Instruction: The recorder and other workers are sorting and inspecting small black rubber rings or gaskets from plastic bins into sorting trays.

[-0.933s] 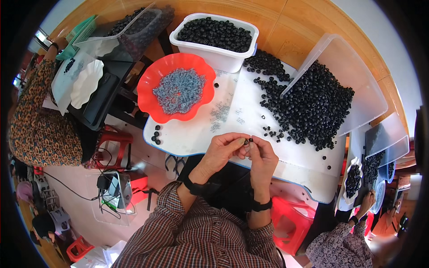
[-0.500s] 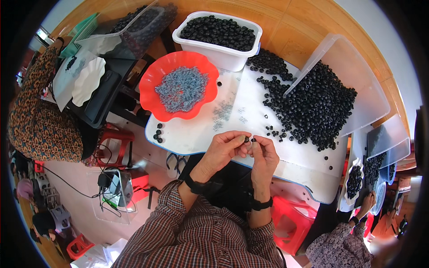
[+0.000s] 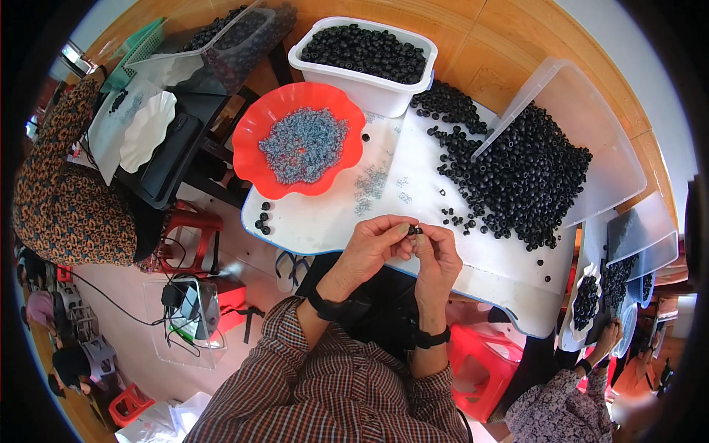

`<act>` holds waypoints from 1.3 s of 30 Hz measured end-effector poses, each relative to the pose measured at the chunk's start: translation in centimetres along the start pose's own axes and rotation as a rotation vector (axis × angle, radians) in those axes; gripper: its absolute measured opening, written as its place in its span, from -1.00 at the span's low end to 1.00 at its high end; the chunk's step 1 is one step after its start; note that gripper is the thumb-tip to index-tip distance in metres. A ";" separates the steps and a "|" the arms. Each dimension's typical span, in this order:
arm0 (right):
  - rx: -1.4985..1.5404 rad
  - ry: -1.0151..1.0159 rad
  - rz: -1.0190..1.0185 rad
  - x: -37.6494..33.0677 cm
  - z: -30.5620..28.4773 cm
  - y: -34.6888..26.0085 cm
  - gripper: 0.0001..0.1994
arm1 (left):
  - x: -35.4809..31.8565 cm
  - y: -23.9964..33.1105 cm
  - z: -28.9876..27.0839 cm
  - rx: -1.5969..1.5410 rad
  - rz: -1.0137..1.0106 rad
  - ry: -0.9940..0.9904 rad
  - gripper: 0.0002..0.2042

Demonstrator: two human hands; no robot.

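My left hand (image 3: pixel 371 248) and my right hand (image 3: pixel 436 258) meet over the front edge of the white table. Both are closed, thumbs and fingertips pinching a small black round part (image 3: pixel 413 230) between them. It looks like the black pieces piled on the table; its finer detail is covered by my fingers. To the right of my hands spreads a large heap of black round parts (image 3: pixel 528 170). Beyond my left hand stands a red wavy-edged bowl (image 3: pixel 249 140) holding many small bluish-clear pieces (image 3: pixel 303 144). More clear pieces (image 3: pixel 371 183) lie loose on the table.
A white tub (image 3: pixel 354 87) full of black parts stands at the back. A clear plastic bin (image 3: pixel 605 148) lies tipped behind the heap. A red stool (image 3: pixel 484 365) is at lower right. Other people sit at tables left and right, one in a patterned sleeve (image 3: pixel 554 406).
My fingertips have drawn closer together, and the black pieces that showed apart in each pinch now meet. The view has shifted slightly.
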State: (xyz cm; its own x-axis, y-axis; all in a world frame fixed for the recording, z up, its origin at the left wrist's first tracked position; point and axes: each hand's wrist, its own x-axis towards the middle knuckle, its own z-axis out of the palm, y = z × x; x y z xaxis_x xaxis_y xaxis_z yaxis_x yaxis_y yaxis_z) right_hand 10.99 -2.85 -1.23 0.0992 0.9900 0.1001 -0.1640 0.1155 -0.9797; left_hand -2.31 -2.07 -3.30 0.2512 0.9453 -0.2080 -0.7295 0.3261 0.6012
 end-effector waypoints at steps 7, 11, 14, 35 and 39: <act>-0.011 0.001 -0.020 0.1 -0.1 0.3 -0.88 | 0.1 -0.2 0.2 0.031 0.011 0.021 -0.77; -0.020 0.003 -0.021 0.1 -0.2 0.4 -0.88 | 0.1 -0.3 0.0 0.050 0.016 0.021 -0.77; -0.010 0.003 -0.023 0.1 -0.1 0.4 -0.88 | 0.2 -0.4 0.1 0.059 0.022 0.015 -0.77; -0.289 0.035 -0.099 0.3 -0.7 0.1 -0.90 | 0.1 -0.7 0.9 0.253 0.083 0.095 -0.81; -0.462 0.016 -0.236 0.3 -0.8 -0.6 -0.88 | -0.2 -0.7 1.5 0.366 0.136 0.115 -0.80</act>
State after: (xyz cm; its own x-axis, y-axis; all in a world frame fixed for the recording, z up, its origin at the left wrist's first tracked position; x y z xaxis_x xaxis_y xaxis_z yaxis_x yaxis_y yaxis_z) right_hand 11.91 -2.67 -0.74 0.0968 0.9394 0.3290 0.3147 0.2847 -0.9055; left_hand -0.89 -2.47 -2.53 0.0802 0.9803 -0.1805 -0.4713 0.1969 0.8597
